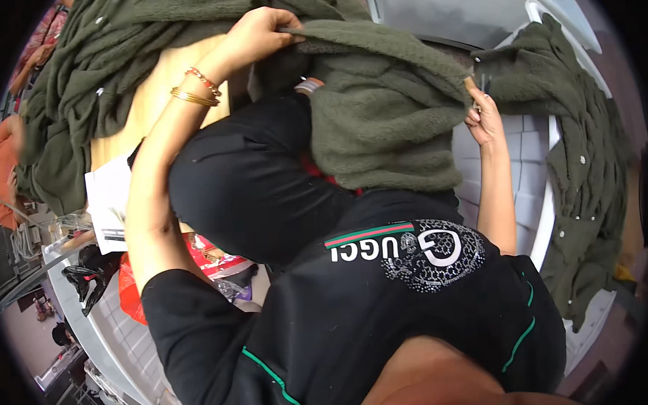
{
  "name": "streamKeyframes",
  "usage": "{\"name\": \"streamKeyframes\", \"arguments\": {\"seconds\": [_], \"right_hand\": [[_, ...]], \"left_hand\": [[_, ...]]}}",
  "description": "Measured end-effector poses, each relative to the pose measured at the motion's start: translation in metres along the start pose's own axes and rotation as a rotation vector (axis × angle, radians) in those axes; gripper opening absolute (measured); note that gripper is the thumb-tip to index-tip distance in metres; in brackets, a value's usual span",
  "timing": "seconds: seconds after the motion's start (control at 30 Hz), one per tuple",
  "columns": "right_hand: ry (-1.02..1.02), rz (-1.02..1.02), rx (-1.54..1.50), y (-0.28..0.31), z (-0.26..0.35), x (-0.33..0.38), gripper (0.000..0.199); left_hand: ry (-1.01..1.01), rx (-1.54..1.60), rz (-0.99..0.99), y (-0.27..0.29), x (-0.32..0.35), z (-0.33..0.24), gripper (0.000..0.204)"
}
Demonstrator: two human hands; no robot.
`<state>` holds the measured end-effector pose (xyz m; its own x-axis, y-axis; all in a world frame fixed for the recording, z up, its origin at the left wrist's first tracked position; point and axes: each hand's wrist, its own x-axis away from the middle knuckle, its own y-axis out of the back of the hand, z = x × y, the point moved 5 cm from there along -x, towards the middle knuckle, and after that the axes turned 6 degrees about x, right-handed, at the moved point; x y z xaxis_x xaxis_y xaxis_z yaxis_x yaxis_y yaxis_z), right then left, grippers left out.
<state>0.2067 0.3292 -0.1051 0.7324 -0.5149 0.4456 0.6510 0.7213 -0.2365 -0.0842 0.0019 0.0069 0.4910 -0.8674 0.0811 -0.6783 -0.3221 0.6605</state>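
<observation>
Fleece [385,115] stretches between my pinching left hand [257,33] and right hand [484,118], whose fingers also clasp a small tool [484,83].

green fleece heap [84,75] on wooden table [145,101] | white papers [108,199] | red packet [212,255] | fleece pile [587,165] right
</observation>
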Motion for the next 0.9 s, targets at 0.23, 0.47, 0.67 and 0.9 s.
{"name": "streamKeyframes", "arguments": {"seconds": [0.23,0.47,0.67,0.9], "right_hand": [[0.187,0.157,0.021,-0.003,0.029,0.006,0.014],[0.474,0.622,-0.303,-0.02,0.107,0.044,0.015],[0.821,0.885,-0.269,-0.061,0.139,0.098,0.031],[0.848,2.073,-0.285,-0.145,0.142,0.166,0.038]], "left_hand": [[0.104,0.209,0.504,-0.039,0.023,-0.032,0.024],[0.087,0.095,1.016,-0.092,0.04,-0.099,0.033],[-0.12,0.176,0.132,-0.047,-0.003,-0.097,0.023],[-0.375,-0.046,-0.086,-0.066,-0.016,-0.074,0.055]]}}
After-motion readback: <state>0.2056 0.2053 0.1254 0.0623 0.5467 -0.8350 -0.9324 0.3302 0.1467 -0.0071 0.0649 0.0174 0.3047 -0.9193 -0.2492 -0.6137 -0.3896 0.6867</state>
